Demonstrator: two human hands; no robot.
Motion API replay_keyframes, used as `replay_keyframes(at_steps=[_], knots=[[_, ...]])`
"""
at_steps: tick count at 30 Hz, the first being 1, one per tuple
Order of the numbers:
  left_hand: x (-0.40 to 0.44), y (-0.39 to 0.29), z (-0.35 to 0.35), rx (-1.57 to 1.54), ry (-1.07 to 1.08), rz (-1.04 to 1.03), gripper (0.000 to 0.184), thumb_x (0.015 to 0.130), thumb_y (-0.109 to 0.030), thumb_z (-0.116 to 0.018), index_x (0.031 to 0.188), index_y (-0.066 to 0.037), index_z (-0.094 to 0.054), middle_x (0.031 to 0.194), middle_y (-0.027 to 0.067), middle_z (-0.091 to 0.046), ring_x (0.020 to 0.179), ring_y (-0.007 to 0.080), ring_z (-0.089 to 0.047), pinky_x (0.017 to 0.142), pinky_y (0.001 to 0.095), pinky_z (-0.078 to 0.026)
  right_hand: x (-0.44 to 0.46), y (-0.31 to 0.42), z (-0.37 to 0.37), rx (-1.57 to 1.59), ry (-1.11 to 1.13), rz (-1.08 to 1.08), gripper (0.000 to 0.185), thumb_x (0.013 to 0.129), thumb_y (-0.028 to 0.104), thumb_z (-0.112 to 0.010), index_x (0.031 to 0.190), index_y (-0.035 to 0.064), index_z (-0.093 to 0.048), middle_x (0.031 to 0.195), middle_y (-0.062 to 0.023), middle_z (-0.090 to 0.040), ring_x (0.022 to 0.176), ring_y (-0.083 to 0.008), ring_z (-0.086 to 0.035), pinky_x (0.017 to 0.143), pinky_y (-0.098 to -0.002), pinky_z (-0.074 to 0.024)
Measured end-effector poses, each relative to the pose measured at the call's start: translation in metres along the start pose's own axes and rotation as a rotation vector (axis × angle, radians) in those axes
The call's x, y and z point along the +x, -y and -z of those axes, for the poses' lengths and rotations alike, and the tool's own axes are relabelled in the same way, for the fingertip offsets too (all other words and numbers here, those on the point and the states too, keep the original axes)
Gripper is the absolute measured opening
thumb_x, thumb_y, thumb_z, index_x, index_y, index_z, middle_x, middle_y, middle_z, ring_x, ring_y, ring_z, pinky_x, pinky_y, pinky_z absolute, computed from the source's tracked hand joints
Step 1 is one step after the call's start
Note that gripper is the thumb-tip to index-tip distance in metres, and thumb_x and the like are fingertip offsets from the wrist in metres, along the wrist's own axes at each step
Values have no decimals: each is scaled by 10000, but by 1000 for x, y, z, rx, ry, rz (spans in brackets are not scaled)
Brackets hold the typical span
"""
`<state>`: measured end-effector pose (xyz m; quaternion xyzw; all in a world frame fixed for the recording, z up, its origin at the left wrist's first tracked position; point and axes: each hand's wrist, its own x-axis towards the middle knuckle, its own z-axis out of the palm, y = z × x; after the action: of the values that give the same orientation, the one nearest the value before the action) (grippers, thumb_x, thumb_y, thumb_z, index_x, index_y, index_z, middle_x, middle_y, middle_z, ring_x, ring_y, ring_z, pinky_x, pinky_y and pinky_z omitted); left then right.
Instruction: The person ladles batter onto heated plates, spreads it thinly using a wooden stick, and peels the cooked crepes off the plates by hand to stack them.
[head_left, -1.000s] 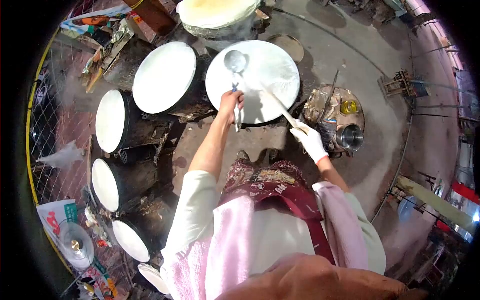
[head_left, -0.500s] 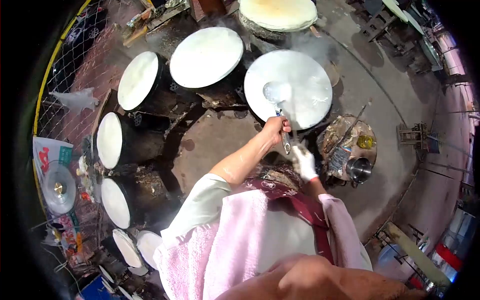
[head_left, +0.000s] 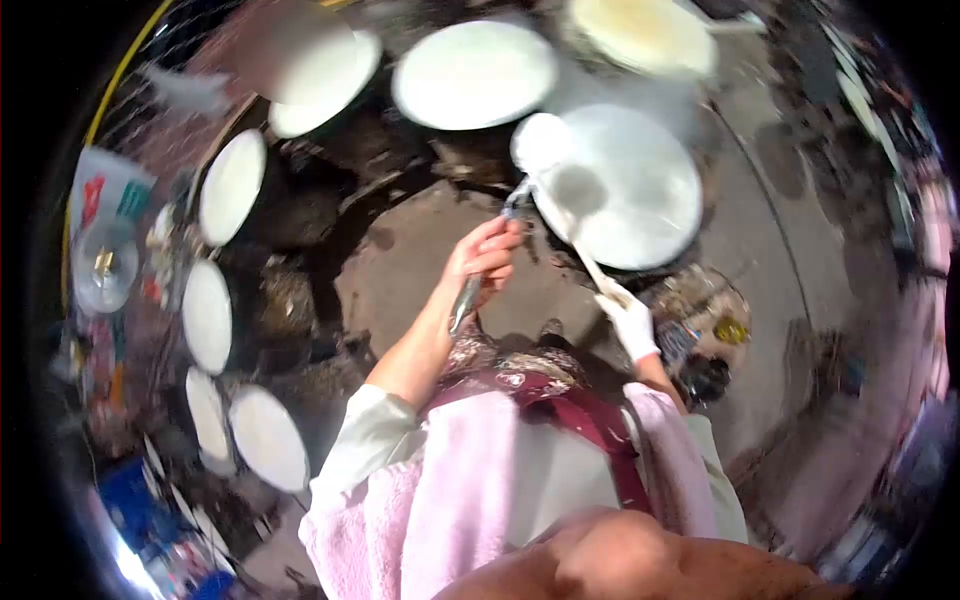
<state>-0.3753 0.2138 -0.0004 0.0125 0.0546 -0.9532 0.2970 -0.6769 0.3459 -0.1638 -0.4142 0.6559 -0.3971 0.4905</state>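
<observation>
A: The ladle (head_left: 543, 143) has shifted from over the left half of the griddle (head_left: 650, 215) to its upper-left edge, and the left hand (head_left: 483, 262) has drawn away to the left. The whole view has swung as well.

B: How do the hands stand?

A: The left forearm rises from lower left, its fingers curled tight round the ladle's handle, whose end pokes out below the fist. The right hand (head_left: 628, 320), white-gloved, sits right of centre, fingers closed on a pale stick (head_left: 588, 262) slanting up-left to the griddle's lower-left part. I can't tell where its far tip ends.

B: And the griddle?

A: Right of centre, in the upper half, white on top, with a round shadow on its left part and haze at its upper edge.

B: The room?

A: Grey-brown floor (head_left: 430, 240) in the middle. Below the griddle, at right, a low round surface (head_left: 715, 293) carries a yellow thing (head_left: 733, 330) and a dark pot (head_left: 705, 378), both blurred. A printed banner (head_left: 110, 190) hangs at the left.

B: Anything in the way?

A: The ladle's bowl hides some of the griddle's rim. Pale discs (head_left: 475, 75) curve from upper centre to lower left; a brownish blur covers part of one. A yellowish disc (head_left: 645, 35) lies at the top.
</observation>
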Motion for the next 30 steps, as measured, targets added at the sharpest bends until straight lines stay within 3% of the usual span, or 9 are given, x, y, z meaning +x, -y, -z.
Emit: replay_keyframes(at_steps=[2, 3, 6, 10, 15, 23, 24, 27, 30], knots=[[-37, -7, -17, 124, -197, -143, 261, 1028, -248, -388, 1064, -19, -507, 646, -70, -419, 324, 13, -342, 359, 207, -244, -12, 54, -8, 68, -95, 165, 377, 872, 148, -681, 1205, -18, -617, 1167, -68, -666, 1055, -157, -601, 962, -277, -429], [-60, -17, -21, 154, -199, -169, 253, 1022, -240, -404, 1058, -18, -521, 634, -59, -419, 319, 27, -340, 342, 208, -239, -11, 51, -10, 33, -316, 93, 363, 895, 133, -648, 1220, -23, -604, 1161, -79, -645, 1061, -158, -584, 976, -276, -427], [-147, -50, -38, 623, -249, -442, 235, 1003, -234, -444, 965, -37, -565, 578, -7, -400, 317, 70, -280, 304, 241, -222, -10, -1, -29, 16, -316, -114, 432, 911, 153, -636, 1299, -13, -545, 1291, -94, -593, 1151, -173, -560, 986, -265, -410], [-270, -108, -25, 650, -300, -631, 237, 1008, -229, -434, 969, -39, -569, 593, -27, -400, 319, 63, -280, 325, 242, -230, -6, -22, -132, -237, 166, 106, 575, 839, 155, -729, 1344, 0, -502, 1341, -130, -553, 1186, -192, -545, 1030, -287, -379], [-417, -122, 8, 362, -548, -919, 203, 995, -198, -450, 949, -52, -583, 631, -40, -424, 393, 53, -345, 435, 228, -275, 20, 121, -342, -422, 398, 141, 565, 870, 307, -683, 1342, 49, -512, 1275, -135, -603, 1124, -151, -601, 953, -255, -435], [-569, -32, 33, 138, -591, -1469, 202, 994, -174, -438, 1010, -14, -562, 625, -17, -418, 408, 74, -335, 398, 238, -268, 14, 226, -623, -1038, 1036, 919, 536, 853, 457, -626, 1291, 152, -567, 969, -176, -667, 859, -346, -657, 726, -421, -514], [-549, -14, 5, 75, -786, -1513, 215, 1003, -182, -413, 994, -13, -547, 627, -20, -408, 399, 82, -322, 392, 243, -264, 15, 236, -627, -1053, 1084, 965, 521, 849, 458, -625, 1278, 167, -570, 941, -172, -660, 820, -347, -657, 695, -433, -515], [-557, 25, 76, 350, -107, -1696, 243, 1011, -228, -413, 1004, -21, -540, 608, -18, -382, 376, 86, -298, 361, 254, -248, 17, 222, -715, -1106, 1168, 1291, 520, 860, 458, -602, 1321, 239, -501, 884, -138, -638, 689, -336, -651, 594, -434, -517], [-502, 61, 32, -250, -620, -2086, 248, 1015, -241, -407, 1017, -42, -554, 603, -27, -372, 354, 93, -310, 349, 252, -247, 10, 207, -794, -1113, 1237, 1491, 533, 869, 455, -594, 1350, 255, -480, 837, -127, -632, 621, -325, -631, 563, -428, -512]])
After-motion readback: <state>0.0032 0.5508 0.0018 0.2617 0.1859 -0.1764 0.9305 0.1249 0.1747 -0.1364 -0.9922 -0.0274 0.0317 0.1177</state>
